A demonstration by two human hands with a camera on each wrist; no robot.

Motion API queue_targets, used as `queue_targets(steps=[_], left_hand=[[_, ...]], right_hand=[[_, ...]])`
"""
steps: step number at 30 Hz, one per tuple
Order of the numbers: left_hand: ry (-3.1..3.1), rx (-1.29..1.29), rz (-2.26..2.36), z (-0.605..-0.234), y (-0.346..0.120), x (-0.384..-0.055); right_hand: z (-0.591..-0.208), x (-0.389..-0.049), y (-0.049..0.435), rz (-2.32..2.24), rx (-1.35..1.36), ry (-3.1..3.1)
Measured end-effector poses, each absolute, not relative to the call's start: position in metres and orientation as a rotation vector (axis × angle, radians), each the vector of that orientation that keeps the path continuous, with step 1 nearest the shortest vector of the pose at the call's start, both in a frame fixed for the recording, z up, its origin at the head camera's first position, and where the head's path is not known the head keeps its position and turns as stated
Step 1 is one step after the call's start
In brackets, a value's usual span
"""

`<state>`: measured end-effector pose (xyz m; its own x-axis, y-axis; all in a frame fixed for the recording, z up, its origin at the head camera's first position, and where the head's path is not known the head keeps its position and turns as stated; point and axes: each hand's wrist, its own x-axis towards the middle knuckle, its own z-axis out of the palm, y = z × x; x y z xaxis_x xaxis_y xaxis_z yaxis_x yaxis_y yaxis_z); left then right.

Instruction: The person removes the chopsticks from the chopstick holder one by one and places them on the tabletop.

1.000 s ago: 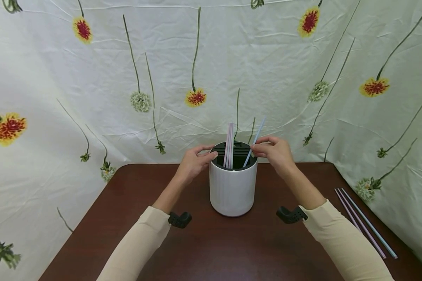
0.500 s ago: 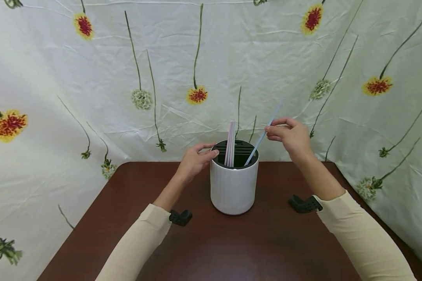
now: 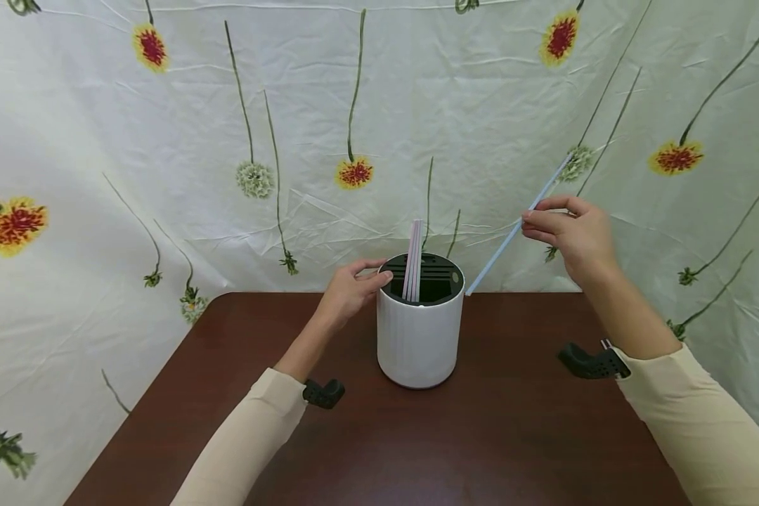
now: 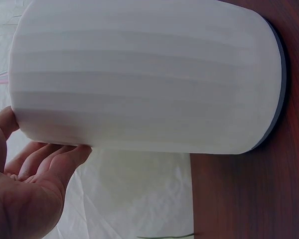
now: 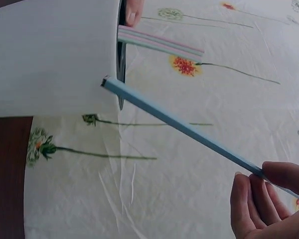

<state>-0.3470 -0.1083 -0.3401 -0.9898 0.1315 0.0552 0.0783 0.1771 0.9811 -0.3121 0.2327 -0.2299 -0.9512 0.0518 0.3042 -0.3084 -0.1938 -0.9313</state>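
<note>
A white round utensil holder (image 3: 419, 344) with a black slotted top stands upright on the table. My left hand (image 3: 353, 289) grips its rim on the left, thumb over the top edge and fingers against the outer wall (image 4: 154, 74). Several pink-and-pale sticks (image 3: 412, 260) stand together in the holder's front opening. To the right, my right hand (image 3: 575, 232) pinches a long, thin, light-blue faceted stick (image 5: 184, 127) between thumb and fingers. The stick is tilted, its lower end, dark at the tip, close beside the holder's right rim and outside the opening.
The dark brown table (image 3: 379, 450) reaches back to a white cloth (image 3: 183, 105) printed with flowers. Stick ends (image 3: 606, 344) peek out by my right cuff, the rest hidden behind the sleeve. Black camera mounts (image 3: 591, 362) sit on both wrists.
My right hand has moved up and right, drawing the blue stick out of the holder. My left hand stays on the rim. The sticks lying at the right are now mostly covered by my sleeve.
</note>
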Motion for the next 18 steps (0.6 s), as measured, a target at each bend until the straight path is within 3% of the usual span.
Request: queue_targets(steps=[18], left_hand=[[2.371, 0.229, 1.986, -0.339, -0.108, -0.344]], right_hand=[[-0.272, -0.300, 0.315, 2.215, 0.128, -1.941]])
